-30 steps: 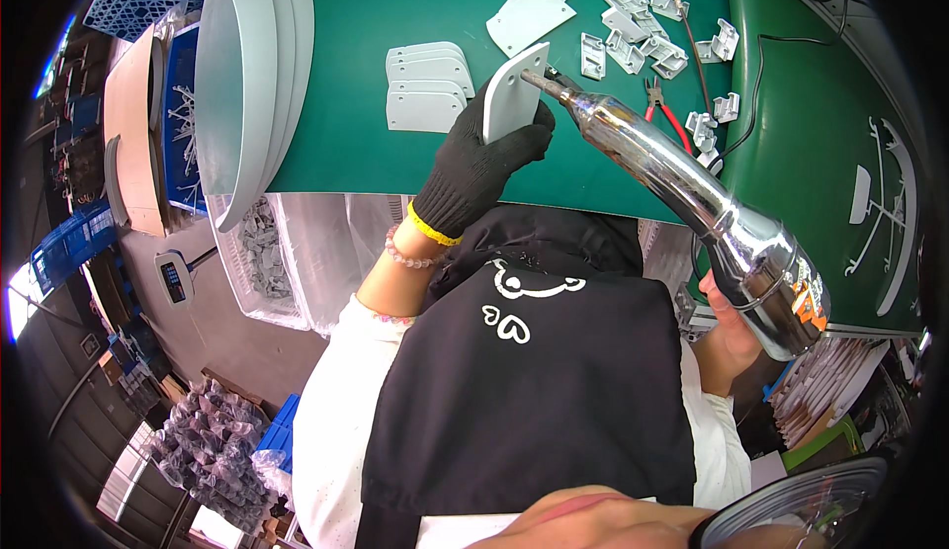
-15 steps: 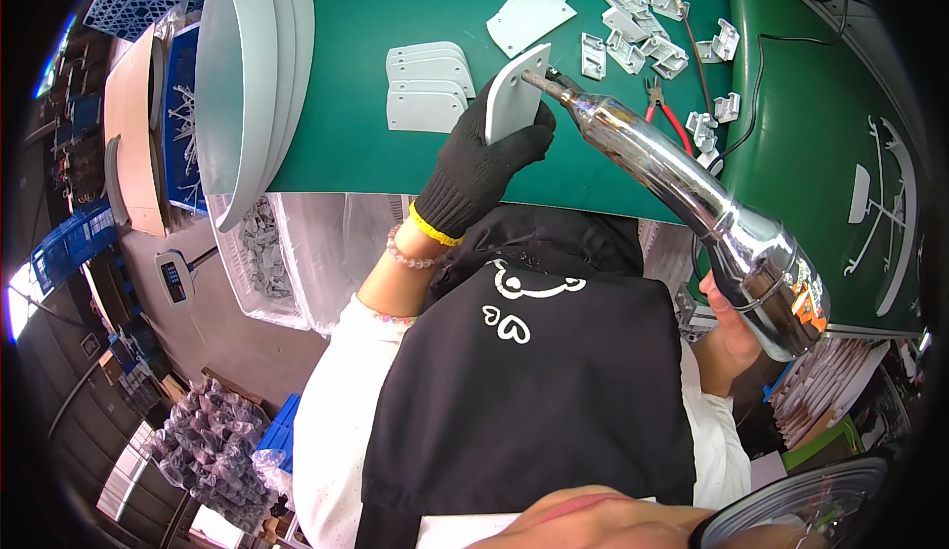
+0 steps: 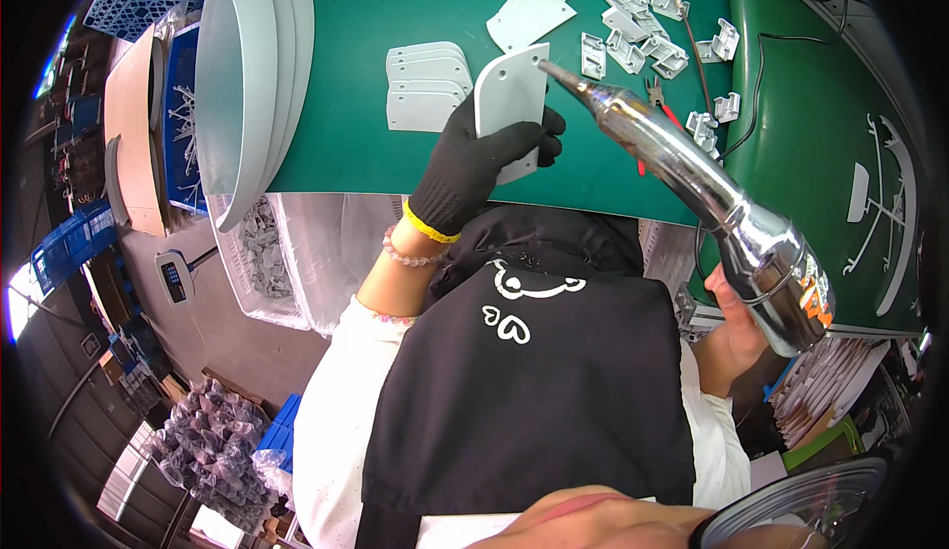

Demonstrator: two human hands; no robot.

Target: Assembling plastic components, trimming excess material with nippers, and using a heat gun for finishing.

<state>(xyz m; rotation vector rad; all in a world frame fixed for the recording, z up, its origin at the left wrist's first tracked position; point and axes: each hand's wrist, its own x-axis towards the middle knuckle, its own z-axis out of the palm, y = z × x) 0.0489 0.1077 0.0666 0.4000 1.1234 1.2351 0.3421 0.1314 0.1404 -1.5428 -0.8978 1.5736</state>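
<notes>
My left hand [image 3: 484, 159], in a black knit glove with a yellow cuff, grips a light grey flat plastic plate [image 3: 509, 94] and holds it upright over the green table. The plate has a rounded corner and small holes. My bare right hand [image 3: 736, 332] is closed round the rear of a shiny chrome power tool [image 3: 682, 168] with a tapered nose; the tool hides some of its fingers. The narrow tip is at the plate's upper right edge, by a corner hole; contact is unclear. Similar plates lie in a stack [image 3: 427, 104] left of the glove, with more plates [image 3: 531, 15] behind.
Small grey brackets [image 3: 633, 30] lie scattered at the back right, near red-handled pliers [image 3: 655, 92] and a thin rod [image 3: 689, 40]. Large curved grey panels [image 3: 262, 75] stand at the left. A clear bin [image 3: 252, 262] of small parts sits below the table edge.
The plate has turned to show more of its face and shifted slightly left. The tool's tip has moved from the plate's face to its right edge.
</notes>
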